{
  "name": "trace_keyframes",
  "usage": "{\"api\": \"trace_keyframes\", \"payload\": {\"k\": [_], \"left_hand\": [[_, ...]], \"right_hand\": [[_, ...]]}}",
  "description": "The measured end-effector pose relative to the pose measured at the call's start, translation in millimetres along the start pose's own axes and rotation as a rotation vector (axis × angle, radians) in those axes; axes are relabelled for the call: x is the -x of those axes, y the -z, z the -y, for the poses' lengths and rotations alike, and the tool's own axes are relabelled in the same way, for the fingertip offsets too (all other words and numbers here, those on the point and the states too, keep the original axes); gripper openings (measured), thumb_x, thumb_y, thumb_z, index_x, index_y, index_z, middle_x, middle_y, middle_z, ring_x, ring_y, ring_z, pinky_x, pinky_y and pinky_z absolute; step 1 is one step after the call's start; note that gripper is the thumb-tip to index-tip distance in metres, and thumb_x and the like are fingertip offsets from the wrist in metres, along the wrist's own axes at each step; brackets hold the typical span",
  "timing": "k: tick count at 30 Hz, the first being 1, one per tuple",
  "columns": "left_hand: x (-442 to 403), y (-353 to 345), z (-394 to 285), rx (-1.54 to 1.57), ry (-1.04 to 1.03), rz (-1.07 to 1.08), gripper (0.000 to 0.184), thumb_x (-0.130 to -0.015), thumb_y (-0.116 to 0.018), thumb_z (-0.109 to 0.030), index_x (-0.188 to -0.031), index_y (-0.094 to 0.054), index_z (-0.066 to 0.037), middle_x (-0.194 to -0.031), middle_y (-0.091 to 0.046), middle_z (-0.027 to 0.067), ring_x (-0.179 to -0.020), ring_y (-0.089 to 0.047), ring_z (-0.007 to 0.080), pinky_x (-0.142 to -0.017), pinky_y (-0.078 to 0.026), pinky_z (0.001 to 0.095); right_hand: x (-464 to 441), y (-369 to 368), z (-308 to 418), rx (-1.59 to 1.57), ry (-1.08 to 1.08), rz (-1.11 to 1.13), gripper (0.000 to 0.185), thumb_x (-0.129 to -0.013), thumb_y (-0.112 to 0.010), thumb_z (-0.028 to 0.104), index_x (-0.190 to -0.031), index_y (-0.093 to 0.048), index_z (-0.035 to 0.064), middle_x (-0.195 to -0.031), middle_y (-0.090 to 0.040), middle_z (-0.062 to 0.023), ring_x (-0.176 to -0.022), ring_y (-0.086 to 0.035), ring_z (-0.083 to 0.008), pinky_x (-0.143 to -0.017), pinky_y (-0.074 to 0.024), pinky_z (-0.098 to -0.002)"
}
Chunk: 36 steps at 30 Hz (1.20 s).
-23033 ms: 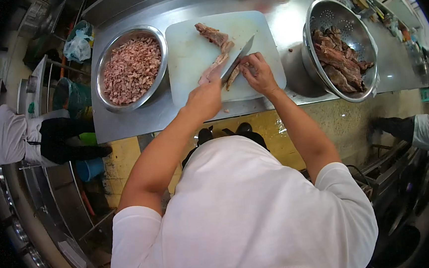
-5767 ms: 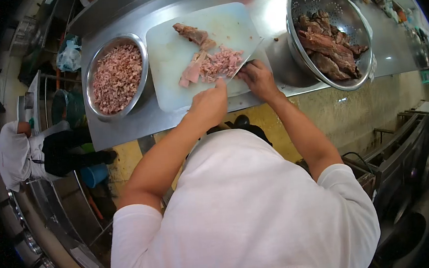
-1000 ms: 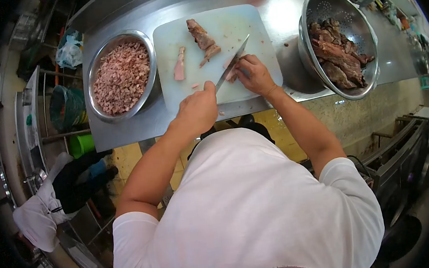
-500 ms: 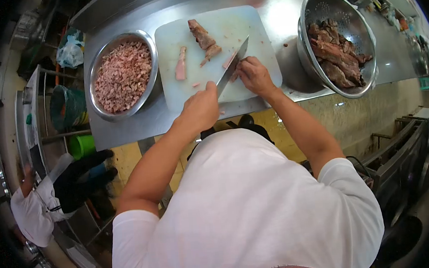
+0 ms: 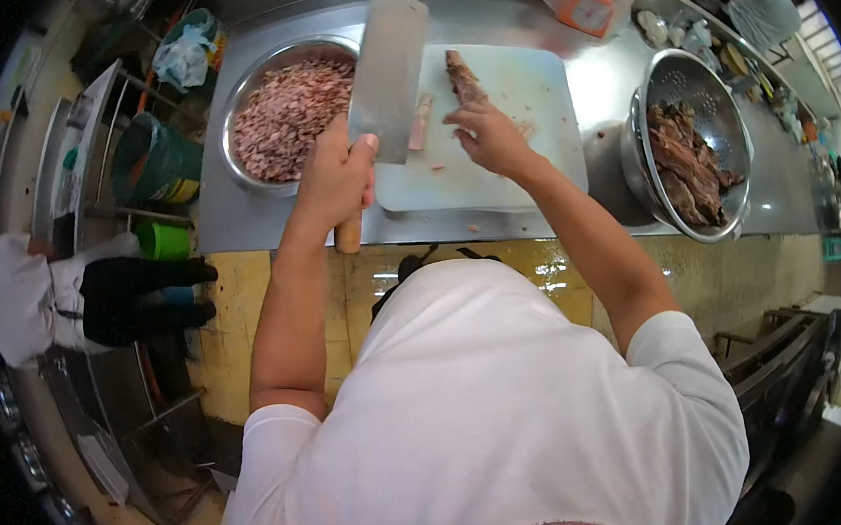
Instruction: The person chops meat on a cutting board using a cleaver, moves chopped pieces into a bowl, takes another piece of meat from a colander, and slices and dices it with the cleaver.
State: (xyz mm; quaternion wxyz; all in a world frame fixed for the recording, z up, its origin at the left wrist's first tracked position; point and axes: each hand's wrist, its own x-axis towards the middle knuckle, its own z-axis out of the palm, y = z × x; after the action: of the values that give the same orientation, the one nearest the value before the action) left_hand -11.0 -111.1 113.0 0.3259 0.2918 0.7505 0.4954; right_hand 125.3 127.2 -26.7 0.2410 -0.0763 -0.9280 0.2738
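Observation:
My left hand [image 5: 334, 181] is closed round the wooden handle of a cleaver [image 5: 390, 74]. The broad blade is raised, in front of the steel bowl's right rim and the cutting board's left edge. Over the white cutting board [image 5: 535, 89], my right hand [image 5: 495, 138] has its fingers apart at the near end of a long brown piece of meat [image 5: 464, 79]; whether they touch it I cannot tell. A pale pink strip of meat [image 5: 421, 123] lies beside the blade, partly covered by it. Small scraps dot the board.
A steel bowl [image 5: 232, 129] of diced meat stands left. On the right, a steel colander [image 5: 665, 70] holds large dark meat pieces. An orange scale [image 5: 590, 2] sits at the back. Another person [image 5: 28, 300] stands far left, near green bins.
The cleaver has lifted off the board and swung left, blade upright. My right hand has left the piece beside the blade and moved to the long brown meat. The view has shifted.

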Motion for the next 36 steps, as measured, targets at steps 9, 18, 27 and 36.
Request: {"api": "trace_keyframes", "payload": {"k": [9, 18, 27, 36], "left_hand": [[19.0, 27.7, 26.7, 0.134, 0.027, -0.067, 0.017, -0.103, -0.055, -0.014, -0.116, -0.056, -0.003, -0.064, -0.054, 0.0019, -0.046, -0.052, 0.0114, -0.043, -0.044, 0.0301], [9.1, -8.0, 36.1, 0.109, 0.041, 0.082, 0.017, -0.101, -0.058, -0.015, -0.112, -0.055, -0.002, -0.064, -0.054, 0.0027, -0.046, -0.053, 0.0116, -0.043, -0.044, 0.0314], [-9.4, -79.6, 20.6, -0.226, 0.024, 0.398, 0.024, -0.101, -0.060, -0.020, -0.092, -0.046, -0.002, -0.066, -0.060, 0.0132, -0.052, -0.063, 0.0251, -0.053, -0.049, 0.0410], [-3.5, -118.5, 31.2, -0.647, -0.255, 0.344, 0.020, -0.103, -0.054, -0.017, -0.103, -0.047, 0.001, -0.084, -0.066, 0.0340, -0.087, -0.062, 0.0577, -0.079, -0.048, 0.0625]], "right_hand": [[-61.6, -40.2, 19.5, 0.433, 0.106, 0.487, 0.030, -0.088, -0.069, 0.015, -0.118, -0.070, 0.0077, -0.109, -0.070, -0.0115, -0.104, -0.063, -0.0323, -0.088, -0.0539, -0.0482], [-0.5, 87.2, 12.8, -0.241, -0.432, 0.029, 0.036, -0.085, -0.073, 0.006, -0.118, -0.060, -0.0003, -0.088, -0.063, -0.0023, -0.076, -0.062, -0.0095, -0.071, -0.0515, -0.0271], [119.2, 69.0, -49.4, -0.885, -0.734, -0.062, 0.038, -0.085, -0.069, 0.000, -0.122, -0.062, 0.0033, -0.109, -0.068, -0.0093, -0.099, -0.066, -0.0177, -0.091, -0.0547, -0.0340], [126.3, 77.7, -31.7, 0.031, -0.423, -0.153, 0.035, -0.082, -0.066, -0.002, -0.117, -0.065, 0.0023, -0.111, -0.064, -0.0171, -0.110, -0.062, -0.0425, -0.096, -0.0528, -0.0469]]}}
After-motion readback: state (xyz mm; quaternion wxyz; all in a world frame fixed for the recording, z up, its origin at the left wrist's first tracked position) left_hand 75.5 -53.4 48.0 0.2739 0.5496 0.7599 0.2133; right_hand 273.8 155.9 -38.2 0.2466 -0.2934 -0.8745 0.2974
